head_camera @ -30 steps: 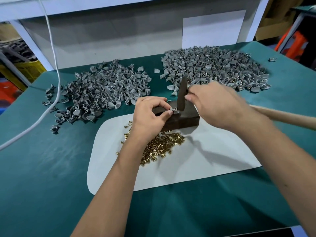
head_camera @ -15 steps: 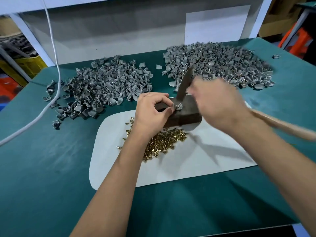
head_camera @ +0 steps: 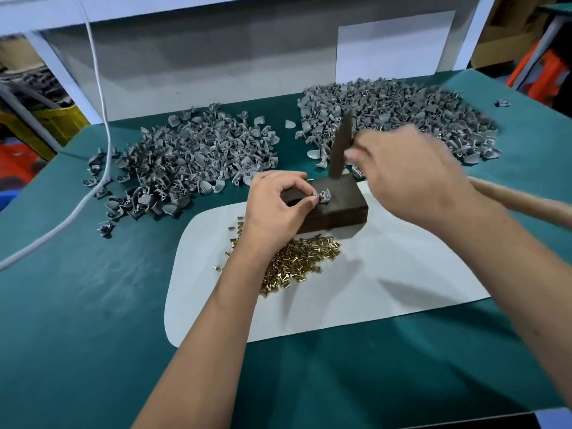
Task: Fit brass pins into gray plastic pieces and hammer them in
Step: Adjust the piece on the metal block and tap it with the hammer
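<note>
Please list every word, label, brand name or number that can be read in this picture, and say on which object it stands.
None: no readable text shows anywhere in the picture.
The white panel on the back wall is blank.
The dark block, hammer head and white mat show no markings.
The crates and boxes at the edges are too blurred to show any print.

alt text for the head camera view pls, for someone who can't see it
A left hand pinches a small gray plastic piece on a dark block while the blurred right hand holds a hammer above it. Loose brass pins lie on a white mat, with two heaps of gray pieces behind on the green table.
</note>
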`<move>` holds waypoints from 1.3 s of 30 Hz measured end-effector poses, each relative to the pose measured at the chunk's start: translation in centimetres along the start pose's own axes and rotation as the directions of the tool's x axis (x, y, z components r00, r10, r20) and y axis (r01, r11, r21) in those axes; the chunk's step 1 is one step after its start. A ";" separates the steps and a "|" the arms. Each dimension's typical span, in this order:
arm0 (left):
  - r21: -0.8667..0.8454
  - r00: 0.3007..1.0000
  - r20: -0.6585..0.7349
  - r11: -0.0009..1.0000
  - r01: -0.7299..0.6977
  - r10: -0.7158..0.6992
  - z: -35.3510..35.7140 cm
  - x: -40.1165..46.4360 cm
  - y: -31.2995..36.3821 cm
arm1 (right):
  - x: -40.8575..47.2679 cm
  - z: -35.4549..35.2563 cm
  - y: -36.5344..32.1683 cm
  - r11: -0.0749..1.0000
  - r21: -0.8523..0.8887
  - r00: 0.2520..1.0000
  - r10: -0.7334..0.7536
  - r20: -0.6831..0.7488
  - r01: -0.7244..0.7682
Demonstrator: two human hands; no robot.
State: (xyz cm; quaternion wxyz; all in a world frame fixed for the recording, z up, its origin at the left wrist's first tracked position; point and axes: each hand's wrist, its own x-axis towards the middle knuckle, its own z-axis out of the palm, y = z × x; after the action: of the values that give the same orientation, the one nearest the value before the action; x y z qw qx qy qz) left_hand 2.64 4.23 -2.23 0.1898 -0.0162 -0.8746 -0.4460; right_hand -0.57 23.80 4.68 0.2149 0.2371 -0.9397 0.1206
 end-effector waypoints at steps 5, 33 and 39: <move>0.006 1.000 -0.004 1.000 0.004 -0.004 0.1 0.1 -0.1 | -1.0 1.2 -1.8 0.999 0.044 0.987 0.020 0.162 -0.028; -0.100 0.991 0.124 0.993 0.067 -0.054 0.3 -0.3 0.2 | -2.0 2.6 5.6 0.968 0.102 0.916 0.179 0.360 -0.229; -0.100 0.993 0.109 0.994 0.049 -0.038 0.2 -0.3 0.3 | -1.3 2.4 1.9 0.959 0.273 0.953 -0.150 0.265 0.075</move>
State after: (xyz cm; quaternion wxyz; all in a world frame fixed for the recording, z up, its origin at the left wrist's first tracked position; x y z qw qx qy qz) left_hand 2.90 4.54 -2.21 0.1318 -0.0306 -0.8595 -0.4930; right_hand -1.32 25.16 1.76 0.0520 0.3316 -0.9216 0.1950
